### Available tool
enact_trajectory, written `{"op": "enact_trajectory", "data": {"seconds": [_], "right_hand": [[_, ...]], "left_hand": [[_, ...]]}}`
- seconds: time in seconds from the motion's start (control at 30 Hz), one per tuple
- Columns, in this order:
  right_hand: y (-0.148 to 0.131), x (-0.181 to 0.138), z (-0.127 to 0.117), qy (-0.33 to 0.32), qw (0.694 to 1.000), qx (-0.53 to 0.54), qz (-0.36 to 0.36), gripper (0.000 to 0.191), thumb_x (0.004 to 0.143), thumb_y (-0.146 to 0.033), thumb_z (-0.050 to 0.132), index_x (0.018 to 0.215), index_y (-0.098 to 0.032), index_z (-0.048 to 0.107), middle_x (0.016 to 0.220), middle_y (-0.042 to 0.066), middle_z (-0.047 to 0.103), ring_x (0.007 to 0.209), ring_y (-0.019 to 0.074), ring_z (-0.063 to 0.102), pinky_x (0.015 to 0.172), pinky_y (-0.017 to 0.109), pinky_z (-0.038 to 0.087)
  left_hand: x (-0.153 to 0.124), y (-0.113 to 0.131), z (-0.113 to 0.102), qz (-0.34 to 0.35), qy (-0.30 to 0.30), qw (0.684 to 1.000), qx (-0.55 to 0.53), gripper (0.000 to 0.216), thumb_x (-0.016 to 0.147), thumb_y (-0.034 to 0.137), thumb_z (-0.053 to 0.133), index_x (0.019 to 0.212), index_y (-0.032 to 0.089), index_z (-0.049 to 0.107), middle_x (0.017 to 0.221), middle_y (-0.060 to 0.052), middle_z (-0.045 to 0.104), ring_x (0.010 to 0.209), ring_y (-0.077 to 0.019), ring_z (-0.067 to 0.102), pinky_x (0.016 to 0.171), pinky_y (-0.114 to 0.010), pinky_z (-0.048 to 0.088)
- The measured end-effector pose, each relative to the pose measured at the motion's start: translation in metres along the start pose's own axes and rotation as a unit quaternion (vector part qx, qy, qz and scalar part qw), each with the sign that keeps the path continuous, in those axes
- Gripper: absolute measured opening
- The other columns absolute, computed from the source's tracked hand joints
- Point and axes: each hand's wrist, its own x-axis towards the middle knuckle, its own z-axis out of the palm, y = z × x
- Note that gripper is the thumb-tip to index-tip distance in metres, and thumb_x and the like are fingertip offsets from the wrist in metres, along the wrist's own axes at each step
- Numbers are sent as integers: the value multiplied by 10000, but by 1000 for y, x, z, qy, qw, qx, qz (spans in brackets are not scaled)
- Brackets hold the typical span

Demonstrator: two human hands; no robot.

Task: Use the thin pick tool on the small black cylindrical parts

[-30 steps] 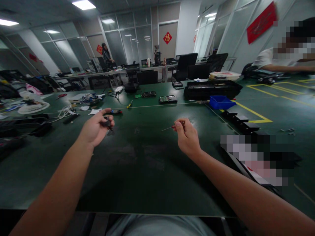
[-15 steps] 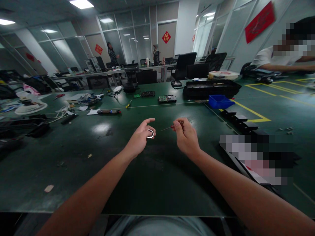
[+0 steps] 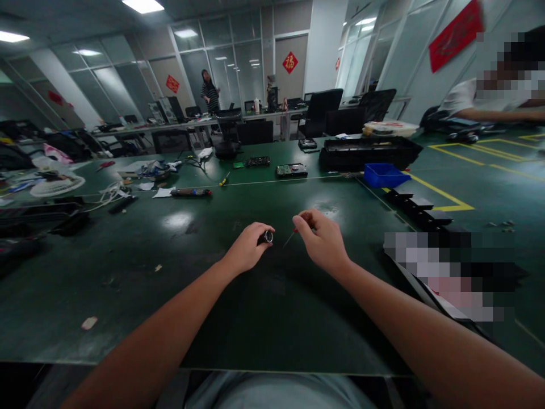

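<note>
My left hand is closed around a small dark round piece with a shiny metal rim; its exact kind is not clear. Across a short gap, my right hand grips a thin screwdriver. Most of its reddish handle lies inside my fingers, and the slender shaft slants down toward the left. The shaft's tip is apart from the round piece. Both hands are over the near middle of the dark green tabletop.
Ahead lie a hard drive, a thick dark pen-shaped tool and a small yellow screwdriver. To the right are a blue bin, a long black tray and black blocks. A co-worker leans at the far right.
My left hand has turned and closed more on the rimmed piece, now showing its dark face. The screwdriver in my right hand has tilted further downward. A distant person has shifted right.
</note>
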Motion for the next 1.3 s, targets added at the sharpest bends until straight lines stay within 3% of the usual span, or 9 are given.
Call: {"op": "enact_trajectory", "data": {"seconds": [0.17, 0.5, 0.77, 0.87, 0.93, 1.03, 1.2, 1.3], "right_hand": [[5, -1, 3, 23, 991, 131, 16, 185, 946, -378, 538, 970, -212, 619, 856, 45, 720, 792, 201, 699, 742, 359, 532], [4, -2, 2, 14, 998, 55, -10, 161, 959, -338, 507, 998, -215, 602, 880, 66, 741, 833, 223, 717, 758, 382, 524], [9, 0, 5, 5, 997, 76, -2, 174, 961, -355, 501, 984, -217, 605, 867, 51, 736, 799, 206, 702, 731, 349, 508], [5, 0, 3, 15, 1000, 4, -3, 255, 942, -435, 547, 817, -224, 615, 689, 7, 682, 615, 168, 630, 592, 297, 438], [3, 1, 0, 29, 998, -49, -7, 412, 909, -523, 584, 622, -232, 530, 519, -27, 556, 483, 136, 513, 507, 283, 351], [2, 1, -1, 37, 996, -77, -22, 499, 886, -572, 602, 545, -234, 462, 455, -38, 471, 435, 121, 440, 478, 284, 305], [2, 0, 2, -2, 999, -39, -33, 221, 918, -420, 600, 848, -216, 650, 698, 11, 689, 597, 162, 625, 577, 285, 430], [0, -2, 1, -26, 999, -19, -40, 213, 953, -381, 533, 943, -211, 661, 721, 16, 701, 657, 177, 665, 634, 298, 462]], "left_hand": [[3, -1, -4, -2, 42, 999, -10, 404, 857, 157, 679, 1254, 216, 623, 1235, -77, 638, 1172, -239, 580, 1068, -436, 422], [2, 0, -5, -12, 47, 999, -25, 388, 884, 231, 677, 1269, 232, 631, 1287, -61, 659, 1219, -250, 582, 1088, -446, 407], [2, 1, -6, -15, 49, 999, -13, 378, 883, 224, 675, 1259, 228, 637, 1276, -65, 665, 1210, -260, 586, 1085, -457, 409], [2, 2, -7, -12, 41, 999, 0, 377, 890, 242, 669, 1266, 234, 635, 1249, -68, 674, 1176, -267, 597, 1062, -471, 418], [1, 2, -7, -4, 39, 999, 11, 378, 896, 257, 666, 1272, 239, 632, 1233, -68, 679, 1154, -267, 600, 1049, -473, 420], [1, 0, -7, 7, 42, 999, 26, 380, 895, 263, 671, 1273, 245, 632, 1213, -62, 686, 1132, -261, 603, 1033, -455, 420], [2, -3, -7, 9, 42, 998, 42, 381, 892, 264, 678, 1270, 245, 633, 1202, -56, 689, 1107, -256, 605, 1006, -433, 423], [2, -4, -5, 18, 35, 998, 50, 377, 896, 269, 674, 1270, 247, 630, 1192, -53, 691, 1105, -255, 602, 1003, -438, 416]]}}
